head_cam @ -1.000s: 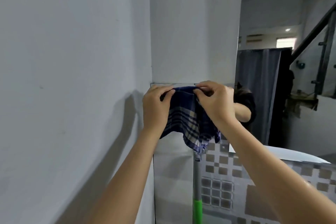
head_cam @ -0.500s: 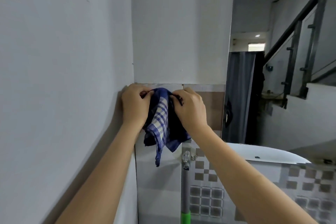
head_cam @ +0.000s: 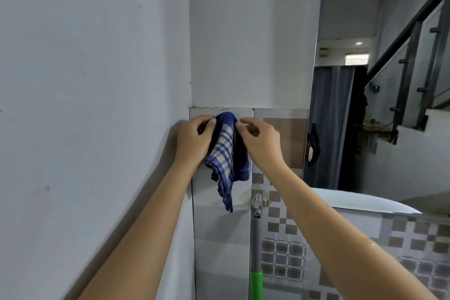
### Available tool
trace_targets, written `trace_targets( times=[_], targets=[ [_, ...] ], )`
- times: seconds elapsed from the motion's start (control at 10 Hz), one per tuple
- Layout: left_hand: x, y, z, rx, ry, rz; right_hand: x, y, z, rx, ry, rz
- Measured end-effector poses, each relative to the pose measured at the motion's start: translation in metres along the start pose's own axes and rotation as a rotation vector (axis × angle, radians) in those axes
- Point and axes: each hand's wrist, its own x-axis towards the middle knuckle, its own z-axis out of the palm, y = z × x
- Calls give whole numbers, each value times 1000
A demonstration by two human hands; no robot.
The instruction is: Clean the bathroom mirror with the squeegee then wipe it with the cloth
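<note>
A blue and white checked cloth (head_cam: 225,153) hangs bunched against the grey wall tile close to the corner. My left hand (head_cam: 193,141) pinches its top left edge. My right hand (head_cam: 261,142) pinches its top right edge, fingers curled. The mirror (head_cam: 389,31) fills the wall to the right and reflects a staircase and a dark curtain. The squeegee's grey handle (head_cam: 255,238), with a green grip lower down, hangs from a clear wall hook (head_cam: 257,198) just below the cloth. Its blade is out of view.
A plain white wall (head_cam: 85,105) stands close on my left and meets the tiled wall at the corner. Patterned grey and brown tiles (head_cam: 282,251) cover the lower wall. A white curved surface (head_cam: 353,202) lies along the mirror's bottom edge.
My hands have drawn closer together and the cloth is gathered into a narrower bunch that hangs lower. The cloth and hands sit on the tile by the corner, left of the mirror.
</note>
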Motion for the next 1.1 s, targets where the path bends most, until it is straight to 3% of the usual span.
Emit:
trace_targets(
  times=[0.1,0.3,0.6,0.8,1.1],
  targets=[
    [-7,1,-2,-72,-120,-14,-4,-1,3,94,-70,34],
    [-12,-5,-2,-125,-297,-96,-2,6,9,53,-140,-27],
    [-20,-13,4,-195,-322,-84,-4,20,19,43,-35,-80],
    [-20,-3,7,84,-237,-52,-9,8,10,-43,-71,-68],
    [-38,58,7,566,-193,64,-37,-16,-45,-435,-169,-165]
  ],
)
